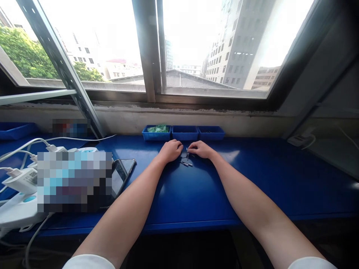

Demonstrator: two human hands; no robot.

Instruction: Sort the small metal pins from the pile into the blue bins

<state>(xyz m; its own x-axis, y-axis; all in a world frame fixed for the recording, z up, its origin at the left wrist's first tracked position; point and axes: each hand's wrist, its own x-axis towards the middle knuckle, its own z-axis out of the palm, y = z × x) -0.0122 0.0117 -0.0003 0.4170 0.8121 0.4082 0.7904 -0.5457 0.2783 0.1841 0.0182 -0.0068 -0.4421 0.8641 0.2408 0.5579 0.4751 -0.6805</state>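
On the blue table, my left hand rests with its fingers curled in, near some small metal parts; whether it holds anything is hidden. My right hand pinches a small thin metal part between thumb and fingertips. Just in front of both hands lie a few slim metal pieces. Behind the hands stand three blue bins: the left bin holds green packets, while the middle bin and the right bin have small dark items inside.
At the left are a white power strip with plugs and cables, a blurred-out patch, and a dark phone. A metal shelf post rises at the back left. The wall and window close off the table's back.
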